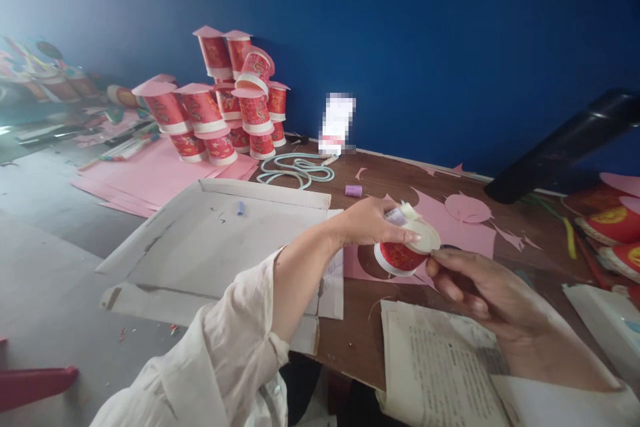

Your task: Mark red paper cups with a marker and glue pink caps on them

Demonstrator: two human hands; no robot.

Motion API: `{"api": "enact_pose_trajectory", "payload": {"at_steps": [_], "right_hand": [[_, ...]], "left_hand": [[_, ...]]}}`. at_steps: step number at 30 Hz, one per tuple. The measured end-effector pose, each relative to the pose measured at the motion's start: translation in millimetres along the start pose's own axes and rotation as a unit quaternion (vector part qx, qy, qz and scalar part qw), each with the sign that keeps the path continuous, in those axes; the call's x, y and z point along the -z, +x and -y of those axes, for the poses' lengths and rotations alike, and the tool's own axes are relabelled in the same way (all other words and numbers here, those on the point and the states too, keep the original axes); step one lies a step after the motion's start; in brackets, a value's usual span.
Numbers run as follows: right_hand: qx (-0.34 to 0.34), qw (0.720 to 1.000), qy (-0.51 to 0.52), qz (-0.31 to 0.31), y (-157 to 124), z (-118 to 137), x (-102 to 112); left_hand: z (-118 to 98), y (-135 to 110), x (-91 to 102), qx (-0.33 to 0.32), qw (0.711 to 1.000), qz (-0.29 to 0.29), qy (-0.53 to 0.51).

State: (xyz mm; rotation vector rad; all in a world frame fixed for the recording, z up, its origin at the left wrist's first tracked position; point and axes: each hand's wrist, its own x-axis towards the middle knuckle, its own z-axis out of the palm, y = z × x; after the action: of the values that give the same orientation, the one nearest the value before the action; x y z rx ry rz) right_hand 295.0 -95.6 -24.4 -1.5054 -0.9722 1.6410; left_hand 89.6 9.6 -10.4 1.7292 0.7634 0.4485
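Note:
A small red paper cup (403, 258) with a white rim is tilted above the brown table, its pale round end (425, 237) facing up and right. My left hand (367, 221) is closed, its thumb pressed across that end. Beside this thumb, a glue stick (400, 215) with a pale tip pokes out of the same hand. From the right, my right hand (475, 287) pinches the cup's edge between thumb and forefinger; its other fingers are curled. Under the cup lies cut pink paper (470, 240). A purple cap (353, 191) rests behind my left hand.
Stacked red cups with pink discs (207, 107) stand at the back left. A white box lid (175, 247) holds a small blue piece (241, 208). Also here are a blue cable (300, 170), a phone (337, 123), a black cylinder (560, 147) and a printed booklet (430, 360).

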Motion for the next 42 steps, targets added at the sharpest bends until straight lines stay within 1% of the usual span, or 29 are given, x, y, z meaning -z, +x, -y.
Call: {"api": "enact_pose_trajectory", "payload": {"at_steps": [5,9,13,24,29,32,38,42], "right_hand": [[-0.003,0.999,0.044,0.022,3.2,-1.4,1.7],[-0.023,0.992,0.108,0.062,4.5,-0.6,1.8],[-0.037,0.984,0.150,0.095,5.3,1.2,1.7],[-0.051,0.974,0.187,0.119,11.2,-2.7,7.9],[-0.049,0.974,0.188,0.119,11.6,-2.9,7.2],[-0.050,0.973,0.194,0.111,12.2,-1.9,5.6],[-0.061,0.972,0.218,0.056,9.6,2.6,1.9],[-0.056,0.977,0.203,0.011,6.7,2.1,1.0]], "left_hand": [[-0.1,0.5,0.1,-0.002,1.000,0.006,-0.005],[2.2,1.9,-0.4,-0.008,1.000,0.008,-0.010],[4.4,2.3,-0.8,-0.014,1.000,0.011,-0.014],[5.9,2.8,-0.5,-0.039,0.999,0.023,-0.017],[6.3,3.6,-1.3,-0.043,0.999,0.007,-0.006],[5.8,4.2,-2.0,-0.040,0.999,0.007,0.000],[6.2,4.6,-1.5,-0.036,0.999,-0.011,0.005],[6.4,4.4,-0.7,-0.018,1.000,0.005,-0.012]]}}
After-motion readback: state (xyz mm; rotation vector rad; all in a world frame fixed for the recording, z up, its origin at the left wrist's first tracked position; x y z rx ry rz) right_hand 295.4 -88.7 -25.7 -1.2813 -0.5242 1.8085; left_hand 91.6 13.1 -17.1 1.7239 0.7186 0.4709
